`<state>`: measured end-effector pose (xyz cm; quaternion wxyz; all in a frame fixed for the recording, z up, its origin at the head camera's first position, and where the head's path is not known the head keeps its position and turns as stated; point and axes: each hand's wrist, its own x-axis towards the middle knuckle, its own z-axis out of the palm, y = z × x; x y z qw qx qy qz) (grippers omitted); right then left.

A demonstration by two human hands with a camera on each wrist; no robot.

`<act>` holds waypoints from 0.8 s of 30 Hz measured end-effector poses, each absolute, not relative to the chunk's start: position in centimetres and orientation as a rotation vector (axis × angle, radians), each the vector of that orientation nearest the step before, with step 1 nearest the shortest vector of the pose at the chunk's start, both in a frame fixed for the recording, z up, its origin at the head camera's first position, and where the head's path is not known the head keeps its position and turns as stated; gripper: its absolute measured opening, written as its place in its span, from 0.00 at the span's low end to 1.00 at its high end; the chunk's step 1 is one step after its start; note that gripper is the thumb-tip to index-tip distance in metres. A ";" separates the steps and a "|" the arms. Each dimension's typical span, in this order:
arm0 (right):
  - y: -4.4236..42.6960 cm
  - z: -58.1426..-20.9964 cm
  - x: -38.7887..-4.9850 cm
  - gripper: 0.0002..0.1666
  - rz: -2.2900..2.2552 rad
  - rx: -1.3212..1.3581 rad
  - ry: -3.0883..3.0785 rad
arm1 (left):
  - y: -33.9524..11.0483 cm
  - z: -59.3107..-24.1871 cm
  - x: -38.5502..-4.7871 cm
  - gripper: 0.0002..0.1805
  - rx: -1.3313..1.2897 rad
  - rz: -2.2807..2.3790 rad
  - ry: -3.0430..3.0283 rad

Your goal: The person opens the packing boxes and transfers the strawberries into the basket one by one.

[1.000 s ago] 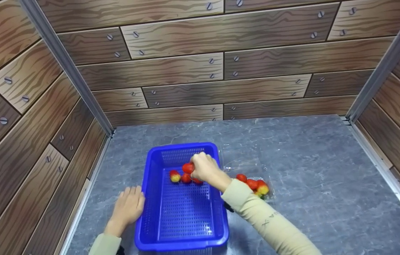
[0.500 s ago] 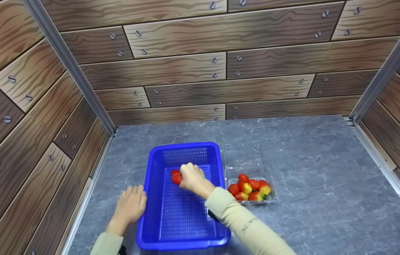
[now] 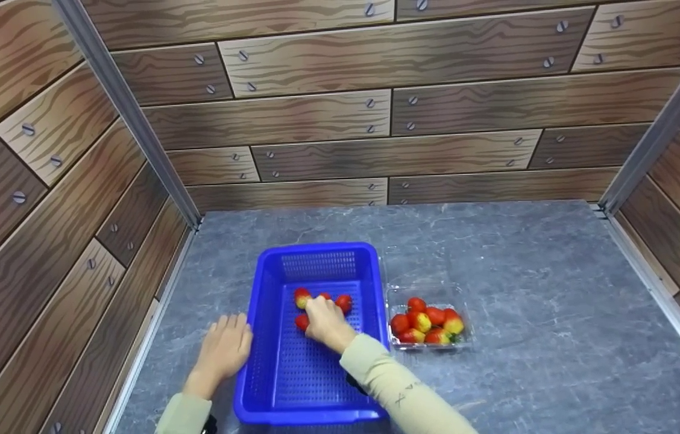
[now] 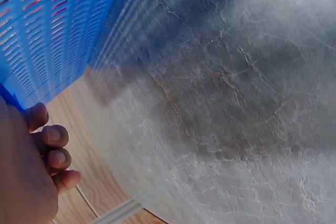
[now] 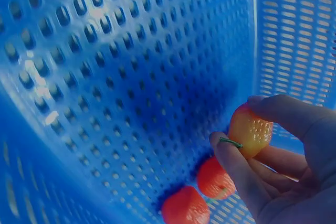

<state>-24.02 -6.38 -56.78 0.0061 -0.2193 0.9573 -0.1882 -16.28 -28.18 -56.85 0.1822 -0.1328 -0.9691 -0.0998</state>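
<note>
A blue basket [image 3: 244,361] with perforated walls stands on the table, and several red and red-yellow strawberries [image 3: 344,303] lie in its far half. Inside it, my right hand [image 3: 327,322] is low among them; thumb and fingers pinch a yellow-red strawberry [image 5: 251,131] with a green stem. Two red strawberries [image 5: 185,206] lie close to those fingers in the right wrist view. My left hand [image 3: 222,349] rests against the basket's left rim, its fingers loosely bent in the left wrist view [image 4: 31,166]; its thumb is hidden there.
Right of the basket is a clear plastic box [image 3: 466,343] with its lid folded back, holding several red and yellow strawberries [image 3: 435,315]. Wood-patterned walls [image 3: 316,114] enclose the grey marbled table [image 3: 557,301] at the back and both sides.
My right hand has moved left and nearer within the basket, uncovering strawberries behind it and, at the right, the plastic box. The left hand stays at the rim. The head view has shifted slightly.
</note>
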 end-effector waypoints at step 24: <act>-7.2 -58.7 -23.3 0.14 -0.447 -0.758 3.119 | -28.1 -56.8 -16.3 0.08 -0.365 -0.266 -2.753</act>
